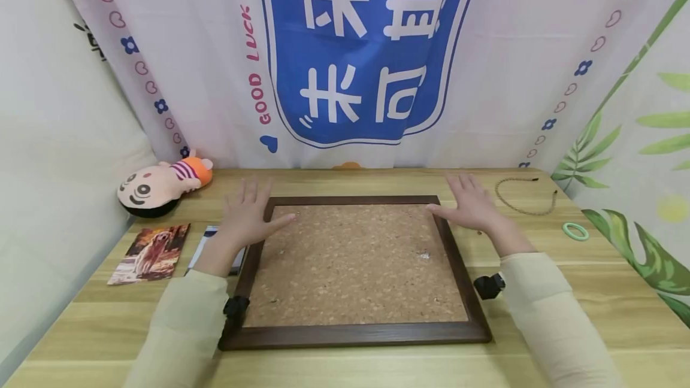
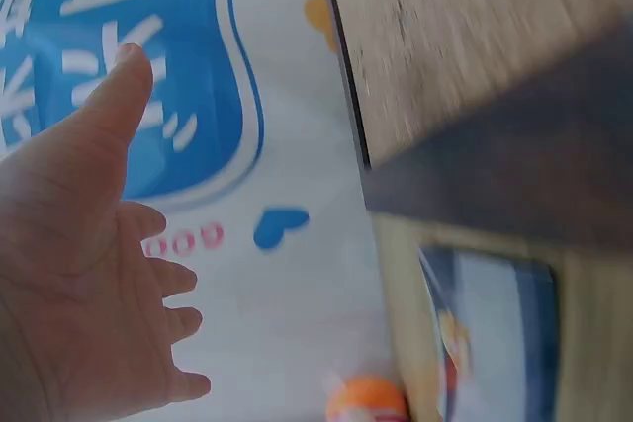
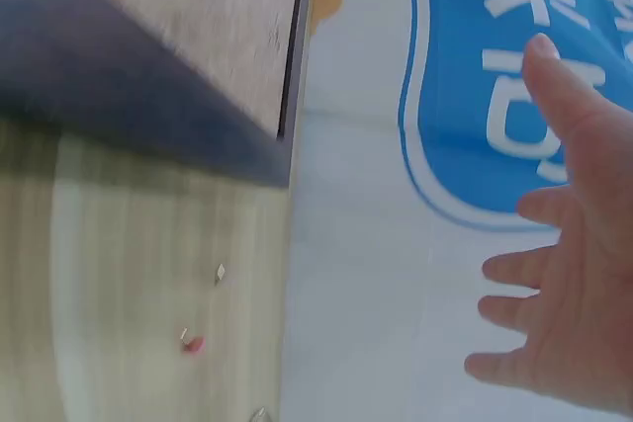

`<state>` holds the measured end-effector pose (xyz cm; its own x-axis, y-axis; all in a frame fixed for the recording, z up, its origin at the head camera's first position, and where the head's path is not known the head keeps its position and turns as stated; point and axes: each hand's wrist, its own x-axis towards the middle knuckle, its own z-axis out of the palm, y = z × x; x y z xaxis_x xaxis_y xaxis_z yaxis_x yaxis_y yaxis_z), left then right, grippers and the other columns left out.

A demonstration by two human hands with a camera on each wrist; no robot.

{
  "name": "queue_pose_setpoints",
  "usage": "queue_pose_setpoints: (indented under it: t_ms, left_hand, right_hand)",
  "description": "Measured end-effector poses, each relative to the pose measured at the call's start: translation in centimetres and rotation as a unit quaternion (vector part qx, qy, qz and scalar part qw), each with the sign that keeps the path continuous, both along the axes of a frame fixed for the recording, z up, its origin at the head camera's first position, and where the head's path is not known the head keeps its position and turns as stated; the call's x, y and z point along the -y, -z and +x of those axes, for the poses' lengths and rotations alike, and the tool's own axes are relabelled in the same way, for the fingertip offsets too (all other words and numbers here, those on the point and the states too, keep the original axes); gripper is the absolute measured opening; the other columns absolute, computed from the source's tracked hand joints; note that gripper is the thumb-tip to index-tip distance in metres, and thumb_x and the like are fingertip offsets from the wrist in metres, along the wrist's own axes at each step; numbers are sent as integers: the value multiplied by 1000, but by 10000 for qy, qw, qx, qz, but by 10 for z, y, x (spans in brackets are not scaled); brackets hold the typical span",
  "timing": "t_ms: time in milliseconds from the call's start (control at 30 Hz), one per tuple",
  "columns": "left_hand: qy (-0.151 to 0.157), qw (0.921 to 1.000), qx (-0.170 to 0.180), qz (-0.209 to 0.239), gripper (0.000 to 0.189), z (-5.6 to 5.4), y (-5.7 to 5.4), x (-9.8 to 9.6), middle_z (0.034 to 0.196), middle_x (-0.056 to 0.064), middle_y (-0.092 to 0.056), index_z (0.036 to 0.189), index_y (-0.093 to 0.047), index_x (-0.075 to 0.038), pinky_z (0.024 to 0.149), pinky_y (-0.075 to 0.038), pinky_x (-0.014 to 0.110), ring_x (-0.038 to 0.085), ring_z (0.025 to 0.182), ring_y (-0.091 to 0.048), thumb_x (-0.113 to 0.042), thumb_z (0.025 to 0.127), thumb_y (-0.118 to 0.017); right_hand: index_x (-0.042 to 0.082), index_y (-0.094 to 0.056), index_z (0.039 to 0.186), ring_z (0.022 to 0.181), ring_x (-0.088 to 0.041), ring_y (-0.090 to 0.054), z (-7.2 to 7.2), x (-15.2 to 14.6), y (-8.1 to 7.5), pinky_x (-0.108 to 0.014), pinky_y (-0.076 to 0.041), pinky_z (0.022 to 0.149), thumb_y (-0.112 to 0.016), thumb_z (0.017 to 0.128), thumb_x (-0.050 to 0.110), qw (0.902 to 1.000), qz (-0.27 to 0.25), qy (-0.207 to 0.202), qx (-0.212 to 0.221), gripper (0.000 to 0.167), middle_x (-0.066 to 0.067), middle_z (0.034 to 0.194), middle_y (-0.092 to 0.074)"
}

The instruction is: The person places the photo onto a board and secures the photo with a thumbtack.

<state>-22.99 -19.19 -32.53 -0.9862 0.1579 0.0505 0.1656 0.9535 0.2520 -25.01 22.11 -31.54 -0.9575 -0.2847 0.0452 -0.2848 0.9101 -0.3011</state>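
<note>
A cork board (image 1: pixel 356 274) in a dark brown wooden frame lies flat in the middle of the table. Over its left side my left hand (image 1: pixel 242 217) is spread, thumb pointing inward across the cork. My right hand (image 1: pixel 471 208) is held out at the far right corner, its thumb overlapping the frame in the head view. Both palms are bare in the wrist views, where the left hand (image 2: pixel 84 274) and right hand (image 3: pixel 584 274) show straight, parted fingers with nothing in them. A few small shiny spots (image 1: pixel 424 255) dot the cork.
Left of the board lie a dog photo (image 1: pixel 153 253) and a partly hidden picture card (image 1: pixel 237 261); a plush doll (image 1: pixel 162 184) lies behind them. To the right are a thin headband (image 1: pixel 525 213), a green ring (image 1: pixel 575 232) and tiny bits (image 3: pixel 193 343). A printed curtain (image 1: pixel 485 106) hangs behind.
</note>
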Motion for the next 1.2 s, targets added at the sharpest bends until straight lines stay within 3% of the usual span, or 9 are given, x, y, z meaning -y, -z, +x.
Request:
queue_pose_setpoints:
  t_ms: [167,367,500,733,833,967,1200]
  left_hand:
    - [-259,9990,-145,329,97,11,7,38,137,30,-2,136,-6,3,85,4,65,44,123,4,-63,76,-44]
    - [-557,9927,-43,1066,99,21,30,70,136,31,-5,136,2,3,88,-5,63,47,121,-5,-59,77,-48]
    - [-569,9866,56,1529,97,24,43,86,133,35,-8,134,1,7,90,-13,59,49,119,-11,-51,79,-52]
    - [-959,9750,518,1937,96,25,57,104,130,37,-13,134,-1,9,88,-19,58,50,116,-16,-46,78,-57]
    - [-1188,9712,482,2006,93,26,62,108,131,37,-13,134,-5,9,88,-19,59,51,116,-16,-42,78,-59]
    - [-1305,9721,274,1930,86,27,64,110,128,37,-19,133,-12,10,87,-21,58,51,113,-21,-34,78,-61]
    - [-1321,9771,130,1660,77,28,65,107,122,37,-29,129,-21,12,86,-24,57,51,109,-27,-27,77,-62]
  right_hand:
    - [-2,-15,136,120,-45,-15,2,-30,7,-57,-14,92,-49,83,48,9973,-673,-27,-283,81,-29,135,-17]
    - [-6,-20,133,118,-46,-20,8,-57,28,-57,-23,88,-47,86,41,9812,-1857,126,505,71,-30,132,-23]
    - [-8,-26,130,112,-45,-31,7,-69,47,-54,-29,86,-48,87,36,9690,-2379,313,592,65,-31,126,-31]
    - [-12,-41,119,101,-40,-44,9,-80,83,-47,-35,83,-50,88,20,9616,-2637,727,212,46,-30,113,-46]
    - [-12,-48,114,93,-35,-49,9,-82,93,-36,-41,74,-52,87,15,9605,-2654,834,-58,38,-28,105,-52]
    - [-10,-53,110,82,-23,-49,9,-84,100,-25,-41,62,-54,86,14,9611,-2586,952,-197,34,-24,100,-55]
    - [-4,-59,105,77,-20,-46,9,-84,106,-29,-38,63,-55,85,14,9655,-2376,1044,-191,27,-18,96,-56]
